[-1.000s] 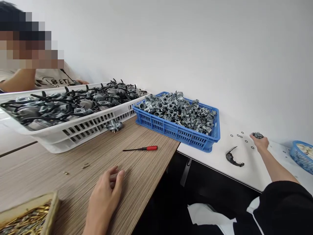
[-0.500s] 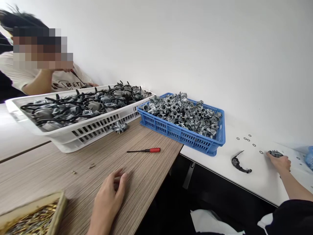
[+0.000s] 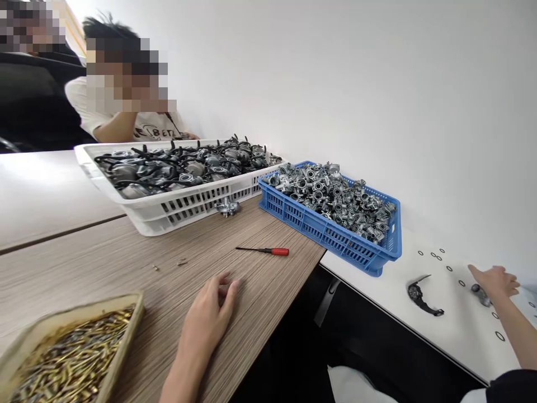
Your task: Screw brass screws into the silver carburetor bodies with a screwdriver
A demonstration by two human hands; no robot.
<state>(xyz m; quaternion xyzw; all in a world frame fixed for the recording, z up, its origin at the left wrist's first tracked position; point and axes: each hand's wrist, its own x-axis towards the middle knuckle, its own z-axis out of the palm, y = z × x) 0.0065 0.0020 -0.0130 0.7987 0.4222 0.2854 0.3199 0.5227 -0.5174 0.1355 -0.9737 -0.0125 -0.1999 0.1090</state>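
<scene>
Grey part (image 3: 479, 291) beside right hand (image 3: 497, 280); shirt print (image 3: 156, 132) illegible.

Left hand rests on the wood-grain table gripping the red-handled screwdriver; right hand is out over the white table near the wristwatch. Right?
No. In the head view the left hand rests empty on the wood-grain table; the red-handled screwdriver lies apart, farther up the table. The right hand is over the white table near the wristwatch, as stated.
</scene>
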